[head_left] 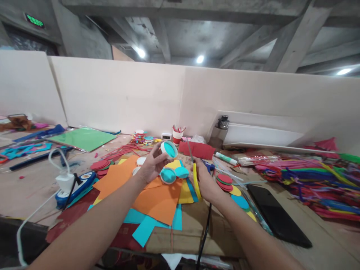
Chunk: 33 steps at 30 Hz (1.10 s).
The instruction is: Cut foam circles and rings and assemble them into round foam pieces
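Observation:
My left hand point(152, 165) is raised over the table, its fingers closed round a white ring lid with a teal paper disc inside point(169, 149). Just below it lie two more teal-filled round pieces point(168, 175) on orange paper sheets point(157, 197). My right hand point(204, 180) is closed round the grip of a blue glue gun point(207, 165), whose black cord point(204, 232) runs down toward me. A thin stick rises beside that hand. Red and yellow paper circles point(225, 182) lie right of it.
A black tablet point(277, 215) lies at the right, beside a heap of coloured pipe cleaners point(309, 180). A white plug in a blue power strip point(71, 183) sits at the left. Green sheet point(81, 138), red cloth point(197, 149), pen cup point(177, 135) and bottle point(221, 131) stand by the white partition.

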### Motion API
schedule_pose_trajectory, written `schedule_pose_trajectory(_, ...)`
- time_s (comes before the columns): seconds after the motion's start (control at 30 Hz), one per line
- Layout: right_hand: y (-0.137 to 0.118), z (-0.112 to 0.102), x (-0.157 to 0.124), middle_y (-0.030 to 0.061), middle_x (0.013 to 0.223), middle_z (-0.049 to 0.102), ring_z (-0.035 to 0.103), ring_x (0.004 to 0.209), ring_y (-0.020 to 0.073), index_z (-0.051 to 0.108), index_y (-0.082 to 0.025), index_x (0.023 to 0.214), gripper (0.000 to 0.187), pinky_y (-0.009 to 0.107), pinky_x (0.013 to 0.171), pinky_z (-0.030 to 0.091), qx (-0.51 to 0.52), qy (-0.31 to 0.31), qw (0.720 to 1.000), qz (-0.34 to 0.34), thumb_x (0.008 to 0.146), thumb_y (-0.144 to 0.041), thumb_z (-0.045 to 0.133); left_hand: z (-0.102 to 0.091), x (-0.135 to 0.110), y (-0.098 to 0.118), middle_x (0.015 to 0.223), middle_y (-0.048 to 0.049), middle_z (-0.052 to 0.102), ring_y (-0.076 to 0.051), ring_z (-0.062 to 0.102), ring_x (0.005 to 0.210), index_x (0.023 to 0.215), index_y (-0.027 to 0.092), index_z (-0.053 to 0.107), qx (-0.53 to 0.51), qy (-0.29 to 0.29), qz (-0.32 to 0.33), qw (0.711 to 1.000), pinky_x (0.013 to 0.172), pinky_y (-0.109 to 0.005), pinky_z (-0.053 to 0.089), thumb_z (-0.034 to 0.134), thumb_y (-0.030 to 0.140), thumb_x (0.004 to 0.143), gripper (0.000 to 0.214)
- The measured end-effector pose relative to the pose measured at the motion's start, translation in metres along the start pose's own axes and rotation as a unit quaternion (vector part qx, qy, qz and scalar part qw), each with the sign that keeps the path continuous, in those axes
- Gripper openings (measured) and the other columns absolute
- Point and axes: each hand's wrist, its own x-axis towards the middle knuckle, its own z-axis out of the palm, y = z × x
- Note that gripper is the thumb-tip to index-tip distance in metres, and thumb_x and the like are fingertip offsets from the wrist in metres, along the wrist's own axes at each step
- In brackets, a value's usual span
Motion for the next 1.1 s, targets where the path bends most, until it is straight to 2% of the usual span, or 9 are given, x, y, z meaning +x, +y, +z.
schedule_pose_trajectory(0.23,-0.002,0.000,-0.001,0.0121,0.108,0.059,0.055,0.095,0.0200,0.047,-0.016,0.131,0.049,0.028,0.081,0.042,-0.068,-0.006,0.998,0.017,0.083,-0.012,0.045,0.000,0.001,-0.004,0.120,-0.0036,0.058,-0.017,0.058,0.102,0.125,0.030,0.054,0.038,-0.015,0.021,0.999,0.083,-0.030,0.053,0.076,0.023,0.070,0.060)
schedule_pose_trajectory(0.43,-0.008,-0.002,-0.004,0.0106,0.105,0.058,0.055,0.089,0.0201,0.047,-0.020,0.133,0.049,0.026,0.073,0.040,-0.113,-0.012,0.993,0.029,0.084,-0.017,0.048,0.007,-0.003,-0.005,0.121,-0.0040,0.059,-0.017,0.057,0.105,0.125,0.028,0.055,0.066,-0.004,-0.017,0.998,0.087,-0.026,0.050,0.080,0.023,0.065,0.065)
schedule_pose_trajectory(0.63,-0.010,-0.003,-0.005,0.0101,0.104,0.061,0.056,0.088,0.0205,0.051,-0.020,0.128,0.044,0.027,0.073,0.039,-0.143,-0.015,0.989,0.026,0.085,-0.018,0.047,0.010,-0.003,-0.006,0.118,-0.0033,0.061,-0.016,0.059,0.102,0.124,0.028,0.055,0.070,0.000,-0.015,0.997,0.088,-0.028,0.049,0.081,0.025,0.063,0.066)
schedule_pose_trajectory(0.83,-0.009,-0.004,-0.005,0.0102,0.105,0.062,0.057,0.093,0.0214,0.052,-0.020,0.128,0.043,0.028,0.076,0.040,-0.136,-0.015,0.990,0.019,0.085,-0.020,0.048,0.008,-0.003,-0.006,0.116,-0.0027,0.062,-0.016,0.059,0.102,0.122,0.027,0.058,0.060,-0.008,-0.012,0.998,0.088,-0.027,0.049,0.081,0.026,0.064,0.062)
schedule_pose_trajectory(1.1,-0.008,-0.006,-0.006,0.0089,0.100,0.062,0.058,0.087,0.0219,0.051,-0.022,0.128,0.043,0.028,0.068,0.037,-0.165,-0.009,0.986,0.011,0.085,-0.021,0.046,-0.001,0.000,-0.007,0.114,-0.0057,0.064,-0.018,0.061,0.100,0.117,0.023,0.061,0.056,-0.024,-0.006,0.998,0.090,-0.032,0.051,0.077,0.029,0.069,0.051)
